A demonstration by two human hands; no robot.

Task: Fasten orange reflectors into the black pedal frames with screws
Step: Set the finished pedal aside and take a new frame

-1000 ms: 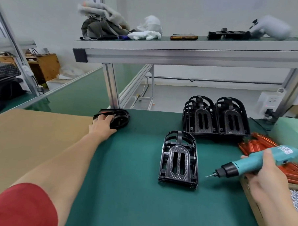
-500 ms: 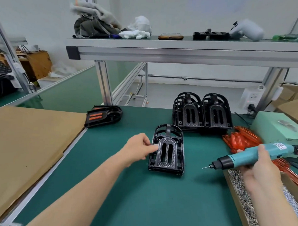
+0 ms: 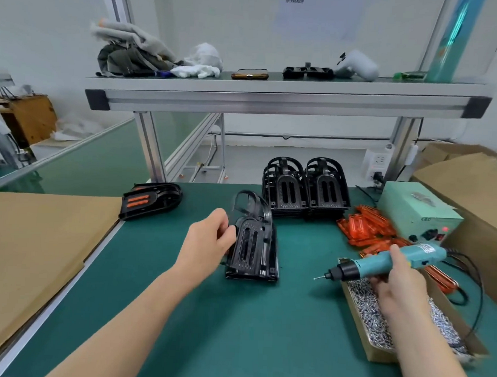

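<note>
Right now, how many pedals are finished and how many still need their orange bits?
One looks done: the pedal with orange reflectors lying at the left. In hand: the left hand grips a bare black frame, tipped up, and the right hand holds the teal screwdriver. Left: that frame plus two stacks of empty frames behind it; loose reflectors and the box of screws wait nearby.

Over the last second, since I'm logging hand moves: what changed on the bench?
The left hand let go of the finished pedal at the far left, swung right to the loose pedal frame and now grips its left edge, tipping it up. The right hand kept holding the electric screwdriver near the screw tray. The frame stacks and orange reflectors stayed put.
</note>
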